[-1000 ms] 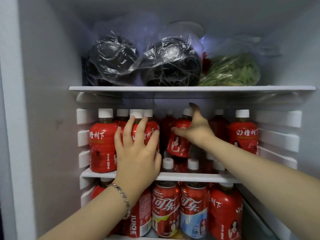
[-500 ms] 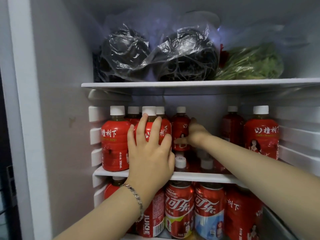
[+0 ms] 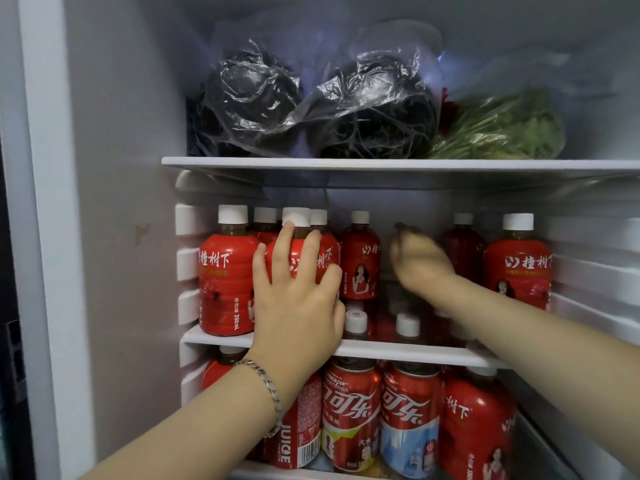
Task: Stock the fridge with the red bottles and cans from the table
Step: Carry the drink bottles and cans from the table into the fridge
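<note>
The left hand [image 3: 298, 306], a bracelet [image 3: 266, 379] on its wrist, is wrapped on the front bottle [image 3: 298, 261]: fingers spread over the red shoulder, thumb curled round the right flank. That bottle stands upright at the front of the middle shelf [image 3: 398, 351], just beside the leftmost bottle [image 3: 223, 282] and apparently touching it.

Below the shelf's rim, and nearer the camera, the cans [image 3: 349, 414] stand in a row with more red bottles on either side, so the lower level looks full.

The bottle is probably moderately heavy (it looks filled to the neck with dark liquid). The plastic wall should give a little under a squeeze, and the glossy sleeve may slip, more so if it is wet. The ribbed lower body or the waist under the shoulder looks the surest hold. The white cap is narrow and gives little leverage for sliding the bottle. A push is best made low, since a push near the cap could tip it into its neighbours.

Deeper in, the right hand [image 3: 420, 261] is inside the open gap in the middle of the shelf. It is too blurred to tell whether the fingers are together or apart, and nothing shows in it. To its left a back-row bottle [image 3: 360, 261] stands upright, and another bottle [image 3: 517, 268] stands at the right wall.

Farthest up, plastic bags [image 3: 374, 109] of dark and green produce lie on the upper shelf [image 3: 346, 163].
</note>
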`<state>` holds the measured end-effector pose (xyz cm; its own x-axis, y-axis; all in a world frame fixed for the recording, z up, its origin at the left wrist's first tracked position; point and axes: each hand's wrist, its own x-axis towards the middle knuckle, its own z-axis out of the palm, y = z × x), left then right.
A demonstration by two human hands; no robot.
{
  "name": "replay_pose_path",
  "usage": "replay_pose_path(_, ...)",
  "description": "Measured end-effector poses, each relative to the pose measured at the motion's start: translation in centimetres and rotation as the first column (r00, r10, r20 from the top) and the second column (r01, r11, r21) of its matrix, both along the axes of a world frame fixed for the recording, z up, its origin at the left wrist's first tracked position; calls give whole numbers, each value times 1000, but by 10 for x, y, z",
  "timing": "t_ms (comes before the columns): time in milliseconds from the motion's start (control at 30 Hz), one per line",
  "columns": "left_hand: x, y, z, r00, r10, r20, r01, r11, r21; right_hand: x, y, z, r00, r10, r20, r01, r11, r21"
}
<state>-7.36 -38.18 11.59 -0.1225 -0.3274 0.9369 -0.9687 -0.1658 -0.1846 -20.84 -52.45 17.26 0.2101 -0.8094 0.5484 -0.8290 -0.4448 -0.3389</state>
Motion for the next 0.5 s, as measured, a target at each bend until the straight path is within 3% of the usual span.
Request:
replay_pose_path(100,-1,-1,0,1000,6,-10,-6,1000,-9,-11,-21,9,965,-263,13,263,961,-79)
replay_pose_path(233,-1,-1,-1,1000,0,-13,0,1000,-7,-22,-60,11,906,-421,42,418,906,64)
replay_pose_path(400,-1,-2,0,1000,4,-15,-4,1000,-10,-34,-69,3,889,-416,-191,435,898,65)
replay_pose_path(500,-1,-2,0,1000,-3,-8,2,1000,-16,-32,-69,-4,889,-429,-158,437,899,15)
